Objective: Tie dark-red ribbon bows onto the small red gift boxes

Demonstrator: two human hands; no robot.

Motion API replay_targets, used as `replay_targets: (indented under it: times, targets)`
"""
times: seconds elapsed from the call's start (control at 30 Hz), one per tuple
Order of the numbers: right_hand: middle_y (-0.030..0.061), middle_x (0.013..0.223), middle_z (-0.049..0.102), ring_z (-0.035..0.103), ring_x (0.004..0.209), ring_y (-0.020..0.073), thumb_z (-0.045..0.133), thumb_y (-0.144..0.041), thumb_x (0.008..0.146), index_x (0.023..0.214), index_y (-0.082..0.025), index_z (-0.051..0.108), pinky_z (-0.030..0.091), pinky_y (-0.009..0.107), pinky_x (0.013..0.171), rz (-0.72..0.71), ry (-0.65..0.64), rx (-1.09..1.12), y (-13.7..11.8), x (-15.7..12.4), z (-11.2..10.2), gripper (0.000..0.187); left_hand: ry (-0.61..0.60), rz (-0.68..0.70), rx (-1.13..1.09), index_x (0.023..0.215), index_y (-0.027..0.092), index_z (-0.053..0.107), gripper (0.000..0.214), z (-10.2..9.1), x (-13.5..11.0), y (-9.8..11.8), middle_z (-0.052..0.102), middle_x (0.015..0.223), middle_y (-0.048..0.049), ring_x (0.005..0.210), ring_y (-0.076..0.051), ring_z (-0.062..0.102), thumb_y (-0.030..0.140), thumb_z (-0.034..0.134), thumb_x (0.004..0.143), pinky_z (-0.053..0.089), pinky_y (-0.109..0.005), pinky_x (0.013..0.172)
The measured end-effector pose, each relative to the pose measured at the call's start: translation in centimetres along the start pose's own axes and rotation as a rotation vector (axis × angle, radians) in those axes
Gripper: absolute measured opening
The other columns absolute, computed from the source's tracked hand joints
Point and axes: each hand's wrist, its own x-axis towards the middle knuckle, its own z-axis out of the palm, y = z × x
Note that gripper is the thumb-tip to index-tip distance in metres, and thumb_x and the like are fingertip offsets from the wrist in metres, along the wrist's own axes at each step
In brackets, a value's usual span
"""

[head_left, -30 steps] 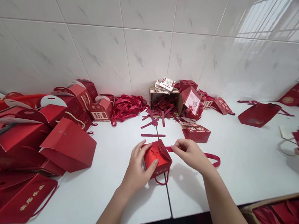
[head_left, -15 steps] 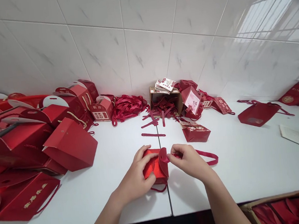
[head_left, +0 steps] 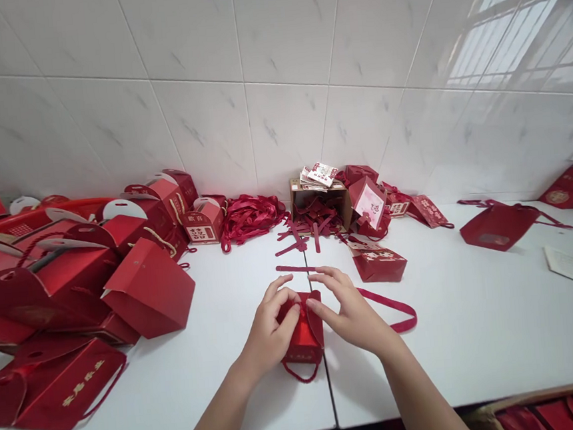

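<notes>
A small red gift box (head_left: 302, 344) sits in front of me with its top open and a cord loop hanging at its near side. My left hand (head_left: 270, 320) is over the left of the box, thumb and forefinger pinched on what looks like the ribbon end inside the right flap, mostly hidden by the fingers. My right hand (head_left: 348, 313) is open, fingers apart, its thumb against the rounded flap (head_left: 317, 316). The dark red ribbon (head_left: 401, 325) loops out on the table to the right of that hand.
Red gift boxes (head_left: 147, 287) are piled at left. By the wall lie a ribbon heap (head_left: 251, 218) and a carton (head_left: 348, 203) of red strips with cards on top. A red box (head_left: 381, 263) stands beyond my right hand; another carton (head_left: 485, 422) is at lower right.
My right hand has let go of the ribbon at the flap and spread its fingers. The left thumb and forefinger have closed inside the box near the flap. The view has tilted slightly up.
</notes>
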Motion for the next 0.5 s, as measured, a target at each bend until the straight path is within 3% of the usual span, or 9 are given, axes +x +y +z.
replay_targets:
  times: [0.07,0.13,0.2,0.27,0.33,0.4,0.43,0.5]
  targets:
    - [0.0077,0.125,0.056,0.047,0.120,0.0241,0.058,-0.034,0.085,0.109,-0.027,0.065,0.037,0.041,0.100,-0.057,-0.070,0.062,-0.5,0.2,0.3,0.026,0.049,0.026,-0.025,0.080,0.021,0.055,0.017,-0.4,-0.1,0.4,0.050,0.129,-0.0094,0.127,-0.026,0.043,0.025,0.042,0.089,0.042,-0.042,0.100]
    - [0.0068,0.106,0.066,0.059,0.102,0.0219,0.056,-0.030,0.087,0.095,-0.023,0.069,0.043,0.039,0.093,-0.078,-0.101,0.093,-1.2,0.5,0.5,0.016,0.095,0.063,-0.020,0.082,0.021,0.055,0.017,-0.9,-0.4,0.8,0.049,0.130,-0.0089,0.129,-0.025,0.040,0.025,0.041,0.090,0.037,-0.043,0.105]
    - [0.0049,0.087,0.070,0.063,0.084,0.0199,0.057,-0.028,0.087,0.084,-0.021,0.069,0.046,0.037,0.086,-0.073,-0.059,0.102,-2.2,0.6,0.4,0.015,0.107,0.107,0.023,0.088,0.022,0.055,0.009,-1.5,-1.0,0.9,0.049,0.130,-0.0084,0.128,-0.024,0.041,0.022,0.046,0.087,0.034,-0.043,0.107]
    - [0.0044,0.082,0.070,0.062,0.080,0.0197,0.058,-0.029,0.086,0.082,-0.021,0.070,0.046,0.037,0.082,-0.088,0.010,0.121,-3.3,0.2,-0.3,0.014,0.081,0.139,0.109,0.097,0.024,0.054,0.018,-2.0,-1.7,0.8,0.051,0.124,-0.0077,0.124,-0.025,0.043,0.017,0.052,0.080,0.036,-0.043,0.105]
    - [0.0052,0.084,0.070,0.062,0.082,0.0205,0.060,-0.028,0.085,0.084,-0.022,0.070,0.047,0.036,0.079,-0.125,0.114,0.190,-4.1,-1.3,-1.6,0.011,0.061,0.130,0.192,0.103,0.025,0.053,0.030,-2.2,-2.5,0.2,0.054,0.115,-0.0066,0.116,-0.025,0.048,0.014,0.055,0.075,0.041,-0.043,0.100]
    - [0.0052,0.083,0.068,0.061,0.083,0.0215,0.065,-0.026,0.081,0.083,-0.025,0.070,0.048,0.038,0.079,-0.157,0.305,0.327,-4.3,-3.6,-3.4,0.005,0.079,0.083,0.212,0.101,0.025,0.054,0.026,-2.1,-3.1,-0.7,0.056,0.107,-0.0053,0.107,-0.024,0.053,0.016,0.055,0.077,0.045,-0.042,0.093]
    - [0.0046,0.080,0.067,0.061,0.083,0.0221,0.070,-0.025,0.077,0.080,-0.027,0.070,0.047,0.040,0.082,-0.143,0.428,0.425,-4.1,-4.9,-4.3,0.003,0.107,0.058,0.187,0.099,0.025,0.054,0.022,-1.9,-3.3,-1.2,0.056,0.104,-0.0047,0.103,-0.023,0.055,0.018,0.055,0.079,0.046,-0.041,0.092]
    - [0.0012,0.063,0.060,0.060,0.076,0.0227,0.082,-0.032,0.059,0.061,-0.030,0.064,0.046,0.045,0.088,-0.145,0.661,0.755,-3.3,-7.3,-5.9,0.018,0.179,0.013,0.071,0.097,0.024,0.054,0.015,-1.6,-3.6,-2.2,0.057,0.099,-0.0036,0.096,-0.020,0.058,0.024,0.055,0.082,0.049,-0.039,0.090]
